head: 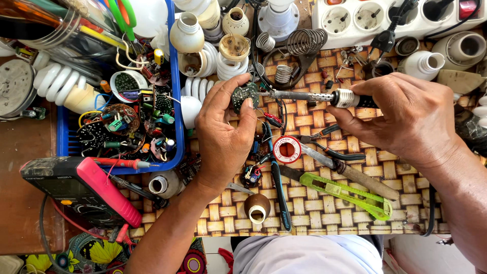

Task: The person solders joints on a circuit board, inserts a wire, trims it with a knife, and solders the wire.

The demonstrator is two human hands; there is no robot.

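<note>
My left hand (223, 132) pinches a small round dark-green circuit board (245, 95) between thumb and fingers, held upright over the woven mat. My right hand (406, 116) grips the black handle of a soldering iron (309, 95); its metal shaft points left and the tip touches the board's right edge. Just below the board lies a round spool of solder wire (287, 149) with a red label.
A blue plastic tray (175, 101) of circuit boards and lamp parts sits left. A multimeter with pink casing (81, 187) lies lower left. Pliers (279, 193), a green utility knife (350, 193), a wooden-handled tool (365, 180), lamp bases and a white power strip (385, 18) surround the hands.
</note>
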